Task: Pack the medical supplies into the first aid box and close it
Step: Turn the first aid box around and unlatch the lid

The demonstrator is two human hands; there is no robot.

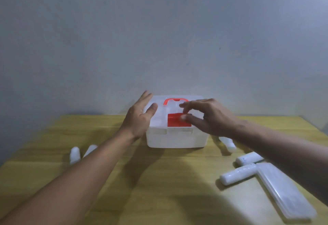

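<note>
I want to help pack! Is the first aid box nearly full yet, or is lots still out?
Nothing looks packed: the first aid box has its lid down. Both hands reach it, the left hand at its side, the right hand over the red latch. White rolls and a flat case lie on the table.

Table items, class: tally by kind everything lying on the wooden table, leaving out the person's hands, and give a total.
First aid box, white with red handle and latch: 1
White rolls or bottles, blurred: 5, two left of the box, three right of it
Flat clear plastic case: 1
Total: 7
</note>
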